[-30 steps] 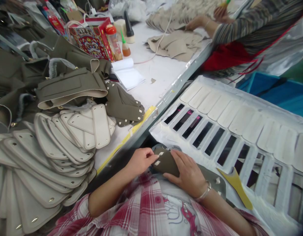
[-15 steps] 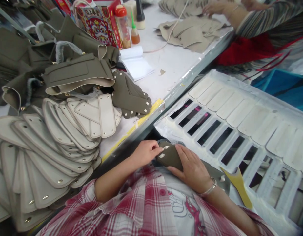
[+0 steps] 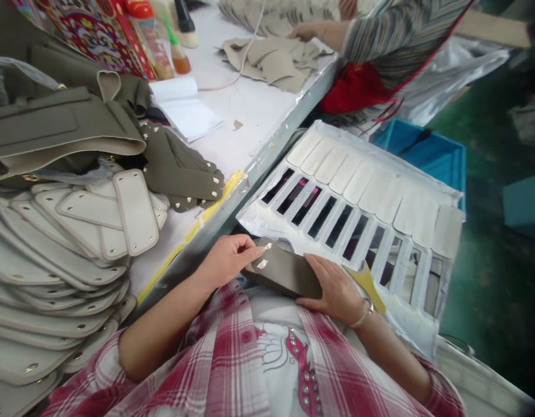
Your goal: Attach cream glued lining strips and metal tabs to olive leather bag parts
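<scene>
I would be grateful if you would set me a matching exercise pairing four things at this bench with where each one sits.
Things:
1. olive leather panel
2. yellow cutout
3. cream riveted panels
4. blue crate

Places:
A. beyond the foil-covered rack
B. between the left hand and right hand
C. piled on the white bench
D. against the rack, by the right hand

Pairs: 1-B, 2-D, 3-C, 4-A.

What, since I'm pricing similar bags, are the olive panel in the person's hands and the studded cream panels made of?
The olive panel looks like matte leather or faux leather: dull, fine-grained, with no visible weave. The cream panel looks like smooth leather or synthetic, with gold-toned metal studs. Real versus faux can't be told from here.
</scene>
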The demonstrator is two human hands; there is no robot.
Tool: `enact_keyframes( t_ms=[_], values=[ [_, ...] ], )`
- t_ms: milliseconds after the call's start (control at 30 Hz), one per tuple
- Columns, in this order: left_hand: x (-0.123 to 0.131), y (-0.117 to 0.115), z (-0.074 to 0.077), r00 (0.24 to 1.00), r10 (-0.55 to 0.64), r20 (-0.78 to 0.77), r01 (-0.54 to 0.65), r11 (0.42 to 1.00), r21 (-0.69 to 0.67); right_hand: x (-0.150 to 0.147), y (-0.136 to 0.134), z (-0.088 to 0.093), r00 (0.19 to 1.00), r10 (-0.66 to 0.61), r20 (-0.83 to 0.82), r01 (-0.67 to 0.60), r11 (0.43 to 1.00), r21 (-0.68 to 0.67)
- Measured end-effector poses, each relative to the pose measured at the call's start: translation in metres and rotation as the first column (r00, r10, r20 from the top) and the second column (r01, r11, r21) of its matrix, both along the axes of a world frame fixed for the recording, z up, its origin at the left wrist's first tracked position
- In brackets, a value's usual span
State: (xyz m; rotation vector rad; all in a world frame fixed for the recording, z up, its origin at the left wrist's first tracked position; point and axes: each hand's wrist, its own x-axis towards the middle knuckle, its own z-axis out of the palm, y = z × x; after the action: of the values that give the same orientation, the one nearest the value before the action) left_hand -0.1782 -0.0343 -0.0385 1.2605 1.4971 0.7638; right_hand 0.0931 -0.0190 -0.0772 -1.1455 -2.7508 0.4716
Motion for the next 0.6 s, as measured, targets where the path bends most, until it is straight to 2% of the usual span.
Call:
enact_keyframes(
  t_ms=[100, 200, 333, 400, 500, 600],
  values=[
    [0.014, 0.002, 0.015, 0.998, -0.038, 0.057, 0.037, 0.999, 0.011, 0.008, -0.003, -0.003, 0.999, 0.002, -0.037, -0.001, 1.000, 0.029],
    [0.039, 0.008, 0.039, 0.984, -0.151, 0.089, 0.144, 0.986, 0.086, 0.009, -0.004, -0.007, 0.997, -0.004, -0.077, 0.006, 1.000, 0.025],
    [0.077, 0.016, 0.074, 0.944, -0.329, 0.034, 0.311, 0.919, 0.243, 0.011, -0.006, -0.014, 0.987, -0.048, -0.155, 0.055, 0.998, 0.041],
    [0.082, 0.018, 0.083, 0.933, -0.359, -0.005, 0.343, 0.890, 0.301, 0.012, -0.007, -0.015, 0.981, -0.067, -0.180, 0.077, 0.996, 0.050],
    [0.063, 0.014, 0.077, 0.957, -0.284, -0.062, 0.290, 0.918, 0.272, 0.012, -0.008, -0.011, 0.984, -0.091, -0.156, 0.097, 0.995, 0.037],
    [0.027, 0.004, 0.048, 0.978, -0.126, -0.169, 0.154, 0.975, 0.162, 0.011, -0.007, -0.007, 0.990, -0.072, -0.122, 0.076, 0.997, 0.030]
  ],
)
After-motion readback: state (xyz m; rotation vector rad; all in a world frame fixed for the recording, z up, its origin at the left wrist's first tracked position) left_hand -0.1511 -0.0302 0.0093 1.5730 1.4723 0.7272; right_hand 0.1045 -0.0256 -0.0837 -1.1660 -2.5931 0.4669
